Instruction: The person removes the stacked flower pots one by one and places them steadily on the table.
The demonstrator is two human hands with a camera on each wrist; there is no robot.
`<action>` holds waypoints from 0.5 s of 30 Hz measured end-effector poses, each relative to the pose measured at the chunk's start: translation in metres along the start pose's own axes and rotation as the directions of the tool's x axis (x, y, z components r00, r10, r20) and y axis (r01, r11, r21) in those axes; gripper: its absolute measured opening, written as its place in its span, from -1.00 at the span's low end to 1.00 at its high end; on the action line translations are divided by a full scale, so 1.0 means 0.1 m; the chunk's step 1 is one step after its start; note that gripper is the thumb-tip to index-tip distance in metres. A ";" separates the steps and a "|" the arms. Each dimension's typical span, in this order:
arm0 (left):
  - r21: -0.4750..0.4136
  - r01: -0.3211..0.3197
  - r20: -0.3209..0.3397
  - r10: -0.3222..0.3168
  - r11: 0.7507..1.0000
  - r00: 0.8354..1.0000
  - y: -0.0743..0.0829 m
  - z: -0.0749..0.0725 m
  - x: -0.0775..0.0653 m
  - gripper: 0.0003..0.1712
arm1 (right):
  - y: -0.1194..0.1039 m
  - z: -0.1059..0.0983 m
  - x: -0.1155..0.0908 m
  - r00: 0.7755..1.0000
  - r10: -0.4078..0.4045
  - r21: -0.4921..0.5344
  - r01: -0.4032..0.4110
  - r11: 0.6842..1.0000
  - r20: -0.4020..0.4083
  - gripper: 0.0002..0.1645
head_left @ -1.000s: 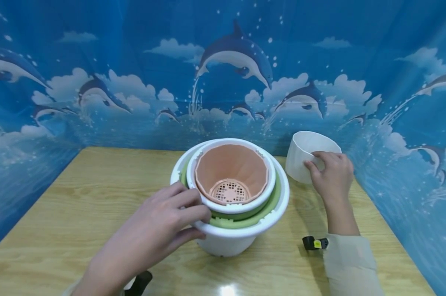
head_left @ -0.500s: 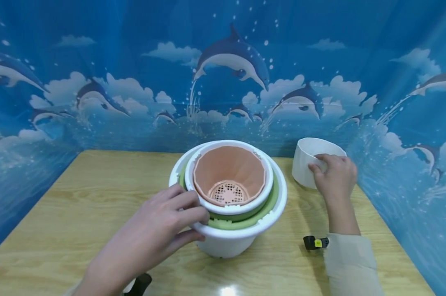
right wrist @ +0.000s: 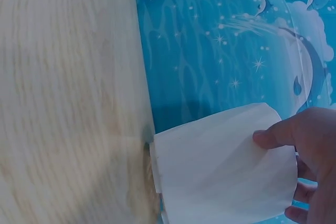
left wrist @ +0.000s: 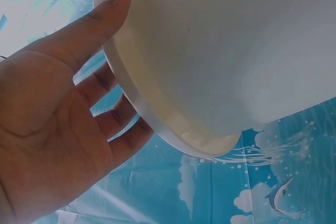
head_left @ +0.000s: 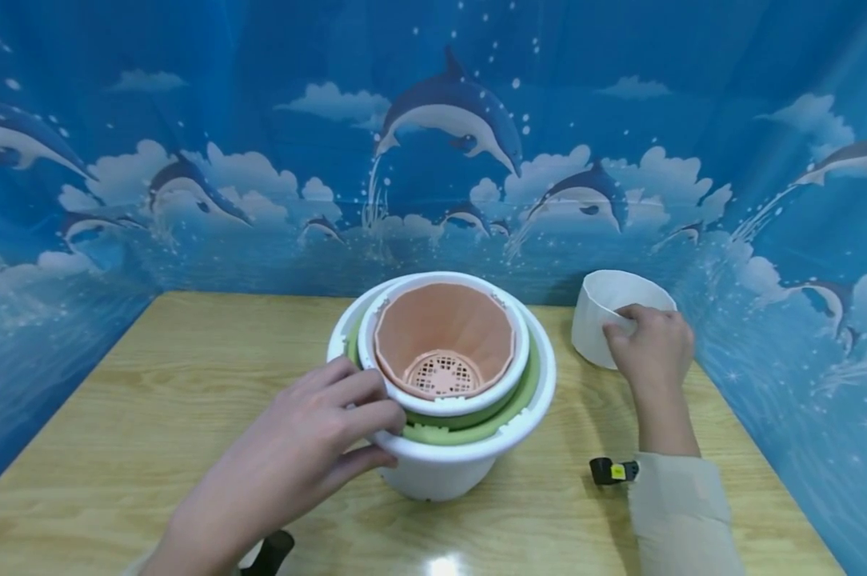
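A stack of nested plant pots stands mid-table in the head view: a large white pot [head_left: 437, 476] outside, a green pot [head_left: 469, 436] within, then a smaller white pot [head_left: 442, 407] and a pinkish-brown pot [head_left: 441, 324] with a perforated bottom. My left hand [head_left: 325, 428] grips the large pot's rim at its near left; the thumb [left wrist: 113, 6] lies under the rim against the outer wall, the fingers over the top. To the right, my right hand [head_left: 653, 344] pinches the near rim of another white pot [head_left: 595, 328], thumb outside and fingers inside. That pot is upright at the table's far right.
A wooden table [head_left: 189, 376] carries everything. Blue dolphin-print curtains [head_left: 261, 120] enclose the back and both sides, with the right one [head_left: 786, 344] close to the separate pot. A black strap piece with a yellow mark [head_left: 613, 472] sits by the right sleeve [head_left: 681, 512].
The separate white pot has moved a little right and toward me, with my right hand still on its rim. My left hand and the nested stack have stayed in place.
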State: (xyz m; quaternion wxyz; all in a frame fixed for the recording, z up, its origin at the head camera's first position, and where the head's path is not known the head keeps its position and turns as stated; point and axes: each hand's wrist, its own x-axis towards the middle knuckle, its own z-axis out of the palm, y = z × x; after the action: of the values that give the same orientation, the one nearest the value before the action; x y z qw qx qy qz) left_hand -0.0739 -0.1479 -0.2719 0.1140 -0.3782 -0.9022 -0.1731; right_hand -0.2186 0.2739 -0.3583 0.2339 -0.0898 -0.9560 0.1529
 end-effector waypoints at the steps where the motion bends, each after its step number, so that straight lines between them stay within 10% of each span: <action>1: 0.001 -0.002 0.000 0.002 1.000 1.000 0.00 0.00 0.00 -0.71 | 0.01 0.01 0.00 1.000 0.006 0.002 -0.006 1.000 0.003 -0.63; 15: 0.003 -0.012 -0.007 0.012 1.000 1.000 -0.01 0.01 0.00 -0.72 | 0.16 0.04 0.04 0.993 0.083 0.000 -0.083 0.997 0.082 -0.59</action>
State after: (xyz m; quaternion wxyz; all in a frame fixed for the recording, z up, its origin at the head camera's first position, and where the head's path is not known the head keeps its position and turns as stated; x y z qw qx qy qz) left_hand -0.0742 -0.1482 -0.2728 0.1187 -0.3827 -0.8998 -0.1725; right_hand -0.2230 0.2884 -0.3654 0.1880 -0.1227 -0.9600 0.1674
